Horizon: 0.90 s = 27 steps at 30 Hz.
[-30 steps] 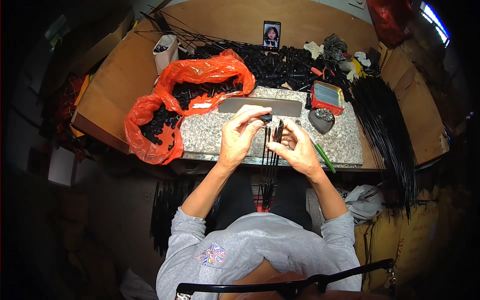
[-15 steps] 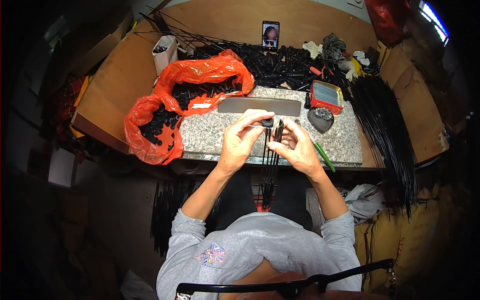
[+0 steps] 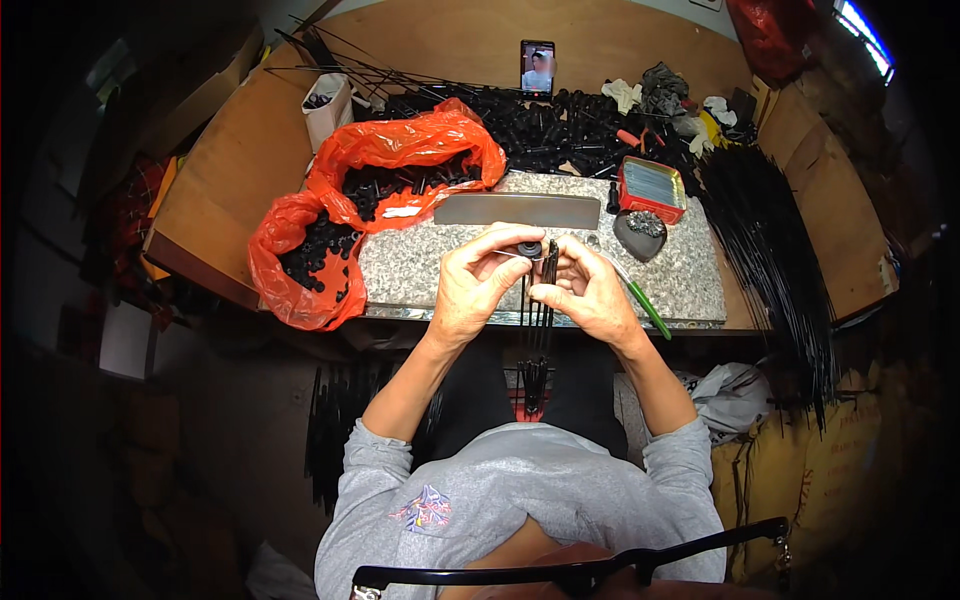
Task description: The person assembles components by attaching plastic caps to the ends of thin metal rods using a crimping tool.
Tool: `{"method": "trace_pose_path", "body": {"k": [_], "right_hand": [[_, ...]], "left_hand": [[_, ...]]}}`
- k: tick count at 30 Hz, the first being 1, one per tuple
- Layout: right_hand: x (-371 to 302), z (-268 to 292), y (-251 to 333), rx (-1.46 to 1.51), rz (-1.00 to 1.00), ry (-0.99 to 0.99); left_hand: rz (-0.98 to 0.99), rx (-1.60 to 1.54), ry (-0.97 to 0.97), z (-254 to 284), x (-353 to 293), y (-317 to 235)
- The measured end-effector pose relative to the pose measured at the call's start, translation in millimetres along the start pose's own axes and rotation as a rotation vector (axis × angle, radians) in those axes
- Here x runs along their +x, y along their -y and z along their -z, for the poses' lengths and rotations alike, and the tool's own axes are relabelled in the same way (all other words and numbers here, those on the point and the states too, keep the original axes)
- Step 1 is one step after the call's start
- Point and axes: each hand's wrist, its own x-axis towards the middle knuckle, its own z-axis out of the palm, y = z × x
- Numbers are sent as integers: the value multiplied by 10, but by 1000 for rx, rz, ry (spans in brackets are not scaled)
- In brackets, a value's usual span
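Over the near edge of the stone slab, my left hand (image 3: 468,290) pinches a small black round hub (image 3: 530,249) between thumb and fingers. A thin pale wire (image 3: 507,253) crosses beside the hub. Close by on the right, my right hand (image 3: 594,303) is closed on the upper ends of several thin black rods that look like umbrella ribs (image 3: 537,335). The ribs hang down between my legs, and some seem to join the hub. My fingers cover the exact joint.
A speckled stone slab (image 3: 400,270) bears a grey metal bar (image 3: 515,211), a red tin (image 3: 653,190), a dark dish (image 3: 640,236) and a green-handled tool (image 3: 650,310). Red plastic bags (image 3: 300,300) of black parts lie left. Black rods (image 3: 770,240) fan out right; a phone (image 3: 537,68) stands behind.
Both hands have shifted slightly left with the hub and ribs. My right fingers have come nearer to the hub, and the rib ends are closer to it.
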Motion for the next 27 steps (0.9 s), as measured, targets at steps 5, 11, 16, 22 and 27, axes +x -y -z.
{"method": "trace_pose_path", "body": {"k": [5, 11, 16, 22, 27], "right_hand": [[28, 59, -18, 91, -135, 89], [72, 82, -147, 269, -168, 130], [81, 56, -130, 301, -163, 116], [73, 63, -80, 338, -216, 170], [63, 2, -113, 412, -129, 122]], "left_hand": [[56, -189, -60, -30, -12, 55], [121, -358, -32, -16, -35, 103], [158, -363, -85, -33, -51, 103], [251, -350, 45, 27, -9, 87], [407, -508, 200, 120, 9, 268]]}}
